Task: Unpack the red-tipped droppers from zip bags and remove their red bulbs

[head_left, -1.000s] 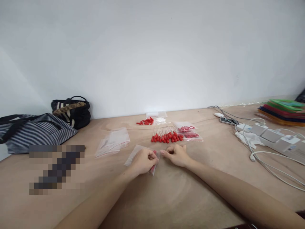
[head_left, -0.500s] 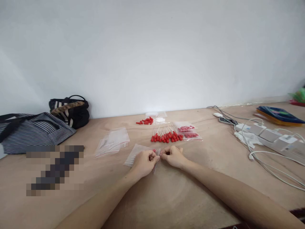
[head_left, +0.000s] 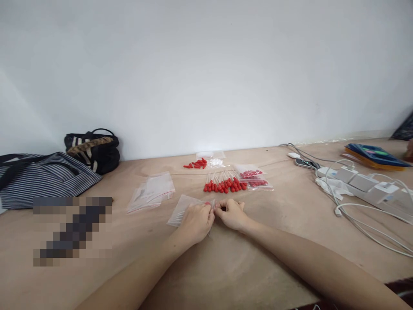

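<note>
i see the left hand [head_left: 197,221] and right hand [head_left: 232,214] pinching a clear bag [head_left: 184,200] with white sticks [head_left: 178,217] inside, near two bags [head_left: 247,168] holding red pieces [head_left: 258,183].

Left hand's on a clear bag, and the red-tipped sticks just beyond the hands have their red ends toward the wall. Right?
No, the red ends point toward the person, away from the wall, per the head view. Left hand on a clear bag: correct.
</note>
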`<state>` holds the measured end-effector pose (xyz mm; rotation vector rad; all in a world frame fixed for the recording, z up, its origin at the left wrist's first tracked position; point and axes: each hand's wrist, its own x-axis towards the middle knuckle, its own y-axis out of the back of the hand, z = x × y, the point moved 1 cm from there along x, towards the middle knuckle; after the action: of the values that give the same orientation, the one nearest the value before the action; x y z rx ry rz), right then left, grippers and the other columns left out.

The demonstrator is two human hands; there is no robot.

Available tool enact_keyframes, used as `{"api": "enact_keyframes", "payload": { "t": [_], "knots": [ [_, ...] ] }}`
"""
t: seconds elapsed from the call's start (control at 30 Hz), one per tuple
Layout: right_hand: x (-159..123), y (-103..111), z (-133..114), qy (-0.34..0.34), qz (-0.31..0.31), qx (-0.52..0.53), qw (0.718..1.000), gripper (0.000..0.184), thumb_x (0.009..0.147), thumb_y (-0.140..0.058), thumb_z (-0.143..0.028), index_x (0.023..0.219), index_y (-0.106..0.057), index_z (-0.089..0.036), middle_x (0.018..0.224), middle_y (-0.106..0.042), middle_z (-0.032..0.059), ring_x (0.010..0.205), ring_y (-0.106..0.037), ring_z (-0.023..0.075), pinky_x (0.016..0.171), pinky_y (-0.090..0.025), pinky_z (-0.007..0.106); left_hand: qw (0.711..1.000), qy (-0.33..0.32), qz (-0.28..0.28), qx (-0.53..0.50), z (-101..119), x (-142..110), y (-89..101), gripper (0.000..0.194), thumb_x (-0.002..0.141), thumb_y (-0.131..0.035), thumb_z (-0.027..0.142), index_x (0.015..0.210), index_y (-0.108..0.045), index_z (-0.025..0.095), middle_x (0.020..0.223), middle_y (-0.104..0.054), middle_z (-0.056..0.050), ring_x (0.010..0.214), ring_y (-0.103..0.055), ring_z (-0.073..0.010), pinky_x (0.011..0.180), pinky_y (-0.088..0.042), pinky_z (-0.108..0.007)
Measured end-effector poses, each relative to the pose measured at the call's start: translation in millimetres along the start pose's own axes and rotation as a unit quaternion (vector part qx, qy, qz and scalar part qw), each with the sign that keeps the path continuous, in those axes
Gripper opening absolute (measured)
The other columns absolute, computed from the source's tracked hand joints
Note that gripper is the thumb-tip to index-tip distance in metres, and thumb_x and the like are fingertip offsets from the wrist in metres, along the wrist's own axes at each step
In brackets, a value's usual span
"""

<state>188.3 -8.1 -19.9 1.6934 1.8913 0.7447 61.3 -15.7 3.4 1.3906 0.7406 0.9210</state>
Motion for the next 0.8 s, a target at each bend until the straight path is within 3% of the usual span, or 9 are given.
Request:
{"api": "enact_keyframes", "payload": {
  "t": [0.13,0.5,0.6,0.67,0.8],
  "knots": [
    [-1.8,-0.3,-3.5,-0.001,0.011,-0.009,1.0,0.02,0.071,-0.042,-0.022,0.054,-0.052,-0.017,0.056,-0.055,-0.006,0.06,-0.047,0.0093,0.084,-0.022,0.037,1.0,0.012,-0.012,-0.007,2.9,1.1,1.9,0.028,0.084,-0.032,0.018,0.068,-0.055,0.017,0.07,-0.064,-0.006,0.068,-0.059,-0.0198,0.061,-0.031,-0.03],
    [2.0,1.1,-3.1,-0.038,0.035,0.005,0.999,0.02,0.07,-0.044,-0.022,0.052,-0.051,-0.018,0.054,-0.054,-0.0057,0.063,-0.049,0.0115,0.079,-0.024,0.033,0.995,0.085,0.036,-0.045,-3.7,2.7,-1.0,0.03,0.083,-0.032,0.02,0.062,-0.052,0.017,0.063,-0.061,-0.002,0.062,-0.054,-0.0162,0.057,-0.028,-0.028],
    [3.6,4.5,0.1,-0.027,0.033,-0.007,0.999,0.02,0.07,-0.046,-0.023,0.052,-0.053,-0.018,0.053,-0.054,-0.006,0.062,-0.049,0.0116,0.078,-0.022,0.034,0.994,0.046,0.061,-0.082,-10.2,1.1,6.4,0.035,0.087,-0.027,0.025,0.061,-0.05,0.018,0.062,-0.059,-0.001,0.063,-0.053,-0.0155,0.062,-0.032,-0.028],
    [3.1,7.5,2.5,-0.02,0.057,-0.012,0.998,0.01,0.067,-0.05,-0.023,0.06,-0.056,-0.019,0.058,-0.056,-0.0061,0.062,-0.049,0.0108,0.077,-0.022,0.033,0.989,0.0,0.085,-0.118,-21.0,-3.3,11.4,0.035,0.088,-0.027,0.031,0.067,-0.052,0.018,0.07,-0.06,-0.001,0.071,-0.054,-0.0157,0.069,-0.036,-0.029],
    [0.7,9.5,5.1,0.029,0.092,-0.023,0.995,0.009,0.062,-0.06,-0.024,0.069,-0.058,-0.02,0.064,-0.059,-0.0053,0.067,-0.05,0.0117,0.075,-0.022,0.031,0.985,-0.09,0.066,-0.134,-56.2,-18.9,10.3,0.033,0.084,-0.039,0.039,0.107,-0.049,0.019,0.113,-0.055,-0.006,0.105,-0.048,-0.0194,0.091,-0.035,-0.034]
  ]
}}
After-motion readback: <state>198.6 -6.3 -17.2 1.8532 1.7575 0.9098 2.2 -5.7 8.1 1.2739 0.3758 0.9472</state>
